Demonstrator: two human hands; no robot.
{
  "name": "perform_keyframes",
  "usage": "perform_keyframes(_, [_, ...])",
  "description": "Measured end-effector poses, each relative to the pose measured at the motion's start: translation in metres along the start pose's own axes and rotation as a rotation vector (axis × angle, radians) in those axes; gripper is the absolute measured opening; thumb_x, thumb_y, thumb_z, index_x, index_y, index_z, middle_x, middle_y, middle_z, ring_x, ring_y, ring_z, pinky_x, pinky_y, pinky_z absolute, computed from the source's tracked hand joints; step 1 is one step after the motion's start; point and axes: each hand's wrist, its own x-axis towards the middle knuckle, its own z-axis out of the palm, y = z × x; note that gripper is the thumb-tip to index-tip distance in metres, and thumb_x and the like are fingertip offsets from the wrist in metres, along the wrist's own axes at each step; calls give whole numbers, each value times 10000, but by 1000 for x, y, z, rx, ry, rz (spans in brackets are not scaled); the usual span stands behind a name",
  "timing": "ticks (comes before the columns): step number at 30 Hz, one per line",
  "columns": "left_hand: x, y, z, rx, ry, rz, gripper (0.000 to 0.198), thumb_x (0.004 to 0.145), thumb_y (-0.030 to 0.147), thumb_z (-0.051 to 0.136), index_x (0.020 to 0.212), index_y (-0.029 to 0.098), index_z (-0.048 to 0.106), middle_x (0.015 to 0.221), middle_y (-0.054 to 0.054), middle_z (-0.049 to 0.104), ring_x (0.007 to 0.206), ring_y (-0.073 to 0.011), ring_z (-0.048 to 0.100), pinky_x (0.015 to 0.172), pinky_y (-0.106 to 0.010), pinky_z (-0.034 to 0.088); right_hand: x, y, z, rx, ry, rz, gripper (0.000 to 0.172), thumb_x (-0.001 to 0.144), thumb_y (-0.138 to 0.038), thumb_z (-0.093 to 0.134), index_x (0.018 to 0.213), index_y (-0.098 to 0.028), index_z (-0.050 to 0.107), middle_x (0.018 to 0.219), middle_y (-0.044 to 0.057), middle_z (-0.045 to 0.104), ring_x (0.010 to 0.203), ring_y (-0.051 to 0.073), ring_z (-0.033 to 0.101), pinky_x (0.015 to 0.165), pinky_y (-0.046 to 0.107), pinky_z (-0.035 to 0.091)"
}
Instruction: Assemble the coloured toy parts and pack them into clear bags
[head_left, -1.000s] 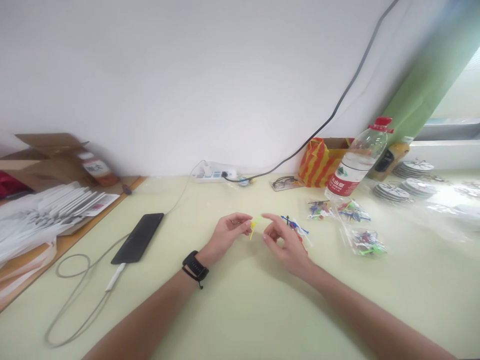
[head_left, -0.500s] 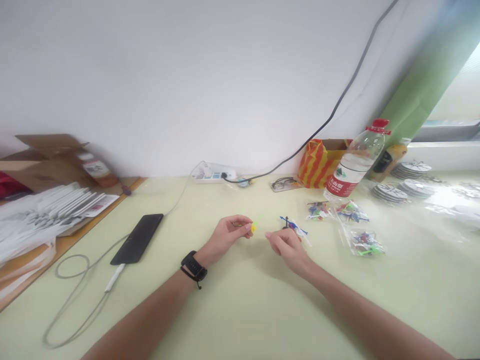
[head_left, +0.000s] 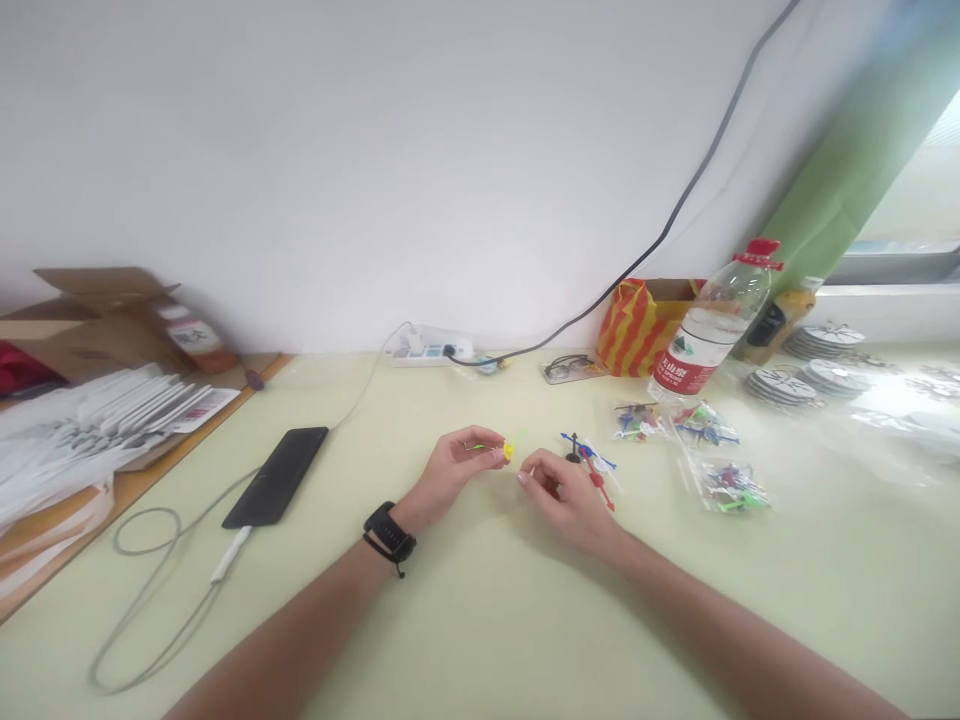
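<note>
My left hand (head_left: 459, 470) pinches a small yellow-and-green plastic arrow pointer (head_left: 508, 451) between thumb and fingertips, just above the table. Close by on its right, my right hand (head_left: 564, 492) is curled in a pinch, thumb against fingers; whatever it may hold is too small to make out. The two hands are slightly apart. Beyond the right hand lie loose plastic arrow pointers: a blue one (head_left: 606, 460), a red one (head_left: 602, 489), a black one (head_left: 574, 449) and a white one, partly overlapping.
Clear bags of coloured pointers (head_left: 731, 488) lie to the right, before a large water bottle (head_left: 686, 350) and a striped bag (head_left: 637, 325). Stacked round discs (head_left: 780, 386) stand farther right. A phone (head_left: 276, 477) with its cable (head_left: 161, 570) lies left. A power strip (head_left: 435, 352) sits by the wall.
My right hand has moved slightly left, nearer the left hand, and its fingers have turned. More of the red pointer shows behind it. The left hand has hardly moved.
</note>
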Motion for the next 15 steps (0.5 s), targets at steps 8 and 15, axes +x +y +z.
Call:
perform_keyframes(8, [0,2,1,7,-57,-40,217,832,306,795,1003,175,768,913,-67,728,845,-180,682,838,-326,547,-5,1,-3,-119,94,-115,599,966,-288,522,1536,-260,341,824,-20,566,602,124,502,577,257,432])
perform_keyframes(15, [-1,6,1,-21,-100,-82,222,810,296,818,968,148,769,868,-63,725,787,-150,652,774,-284,528,-4,2,-7,-145,62,-123,251,972,-368,525,864,-186,659,661,-22,508,514,103,408,519,261,347])
